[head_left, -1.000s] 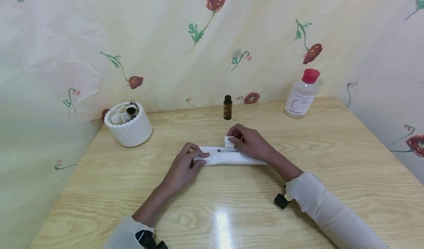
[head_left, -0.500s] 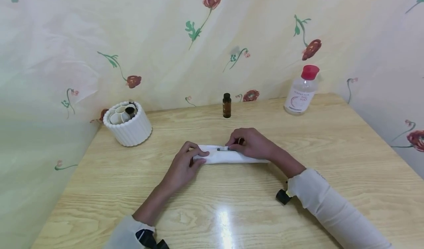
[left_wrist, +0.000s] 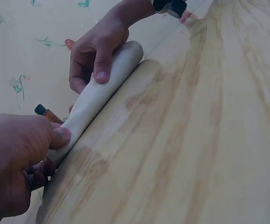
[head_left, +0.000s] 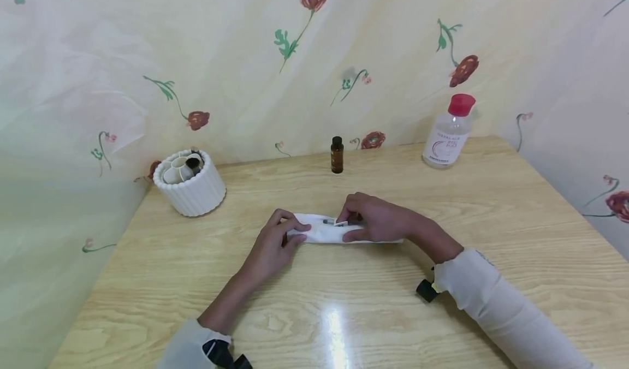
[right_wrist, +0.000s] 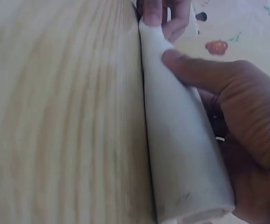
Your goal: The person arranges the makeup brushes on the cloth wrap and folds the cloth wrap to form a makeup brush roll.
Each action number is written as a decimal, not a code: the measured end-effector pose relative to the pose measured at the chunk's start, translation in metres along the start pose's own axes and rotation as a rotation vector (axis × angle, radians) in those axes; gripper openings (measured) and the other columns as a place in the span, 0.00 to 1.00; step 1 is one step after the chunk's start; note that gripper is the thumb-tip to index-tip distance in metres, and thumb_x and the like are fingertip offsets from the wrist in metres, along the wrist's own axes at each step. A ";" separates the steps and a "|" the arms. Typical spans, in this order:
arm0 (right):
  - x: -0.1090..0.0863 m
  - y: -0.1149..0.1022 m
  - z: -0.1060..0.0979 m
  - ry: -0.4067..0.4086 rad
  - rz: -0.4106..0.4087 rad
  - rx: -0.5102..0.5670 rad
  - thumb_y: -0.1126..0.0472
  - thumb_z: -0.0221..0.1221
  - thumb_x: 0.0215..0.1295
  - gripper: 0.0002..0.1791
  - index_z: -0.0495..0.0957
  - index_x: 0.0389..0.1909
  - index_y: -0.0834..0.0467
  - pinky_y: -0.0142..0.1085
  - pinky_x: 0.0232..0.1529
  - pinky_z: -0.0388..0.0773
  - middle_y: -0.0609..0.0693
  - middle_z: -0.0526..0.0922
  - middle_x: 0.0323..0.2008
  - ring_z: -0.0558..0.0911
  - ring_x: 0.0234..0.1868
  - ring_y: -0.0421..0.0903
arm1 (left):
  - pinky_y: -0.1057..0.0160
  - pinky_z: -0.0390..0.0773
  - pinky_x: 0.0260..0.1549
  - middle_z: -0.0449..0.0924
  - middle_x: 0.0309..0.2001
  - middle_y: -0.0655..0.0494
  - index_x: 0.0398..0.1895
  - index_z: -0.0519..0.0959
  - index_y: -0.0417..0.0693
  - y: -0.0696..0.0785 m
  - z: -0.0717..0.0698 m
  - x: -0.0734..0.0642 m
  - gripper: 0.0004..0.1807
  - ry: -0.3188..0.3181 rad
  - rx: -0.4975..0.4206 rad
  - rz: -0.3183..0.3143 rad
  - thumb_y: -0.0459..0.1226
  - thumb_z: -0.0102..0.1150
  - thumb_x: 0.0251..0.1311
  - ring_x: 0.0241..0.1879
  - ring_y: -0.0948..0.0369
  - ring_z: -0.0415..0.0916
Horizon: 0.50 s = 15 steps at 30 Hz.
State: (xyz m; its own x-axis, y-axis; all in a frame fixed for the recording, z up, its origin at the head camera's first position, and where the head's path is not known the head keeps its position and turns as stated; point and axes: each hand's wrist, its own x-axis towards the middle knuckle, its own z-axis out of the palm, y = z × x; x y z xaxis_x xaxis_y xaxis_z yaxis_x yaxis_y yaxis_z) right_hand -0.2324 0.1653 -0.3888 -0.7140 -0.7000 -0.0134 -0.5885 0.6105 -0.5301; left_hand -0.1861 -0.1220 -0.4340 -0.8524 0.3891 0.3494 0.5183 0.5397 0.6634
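A long white soft roll or pouch (head_left: 324,236) lies across the table's middle. On its top, in the head view, shows a short dark strip with a small white tag (head_left: 341,224) beside it. My left hand (head_left: 276,244) pinches the left end, thumb on the near side; the left wrist view shows that thumb on the white surface. Farther right my right hand (head_left: 382,220) grips the roll, its thumb (right_wrist: 190,66) pressed along the near side and its fingers mostly hidden behind. The roll's right end (right_wrist: 204,212) shows layered edges in the right wrist view.
Behind the hands stands a small brown bottle (head_left: 337,157) with a black cap. A clear bottle with a red cap (head_left: 445,141) is at the back right. A ribbed white holder (head_left: 196,190) with tubes inside stands at the back left. A floral-patterned sheet (head_left: 236,58) hangs behind the wooden table (head_left: 275,314).
The white tag, earlier raised upright between my right fingertips, is now down on the roll. My right thumb has come round to the near side. The left hand stays put.
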 end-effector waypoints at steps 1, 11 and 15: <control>-0.001 -0.002 0.000 0.000 0.013 0.001 0.46 0.70 0.61 0.15 0.80 0.44 0.46 0.38 0.45 0.75 0.40 0.76 0.41 0.75 0.43 0.42 | 0.67 0.73 0.27 0.70 0.49 0.61 0.50 0.86 0.54 0.001 0.000 0.001 0.13 0.000 0.002 0.004 0.34 0.66 0.64 0.27 0.66 0.68; -0.003 -0.005 0.006 0.061 -0.058 -0.035 0.52 0.68 0.64 0.09 0.79 0.40 0.48 0.37 0.39 0.72 0.40 0.75 0.38 0.72 0.38 0.42 | 0.67 0.74 0.27 0.70 0.49 0.60 0.49 0.86 0.54 0.002 0.001 0.002 0.12 -0.012 -0.001 -0.012 0.34 0.65 0.64 0.28 0.66 0.68; -0.007 -0.007 0.008 0.077 -0.060 -0.065 0.51 0.68 0.64 0.12 0.80 0.44 0.49 0.37 0.43 0.73 0.40 0.76 0.40 0.72 0.41 0.41 | 0.67 0.74 0.28 0.70 0.50 0.60 0.50 0.86 0.54 0.002 0.002 -0.001 0.12 -0.022 0.006 -0.015 0.34 0.65 0.65 0.28 0.66 0.69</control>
State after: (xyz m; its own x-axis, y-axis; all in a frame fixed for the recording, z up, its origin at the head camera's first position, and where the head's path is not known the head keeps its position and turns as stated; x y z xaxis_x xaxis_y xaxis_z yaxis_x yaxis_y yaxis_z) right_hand -0.2203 0.1632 -0.3923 -0.7023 -0.7070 0.0834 -0.6527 0.5927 -0.4719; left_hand -0.1845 -0.1201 -0.4345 -0.8584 0.3971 0.3247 0.5058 0.5498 0.6647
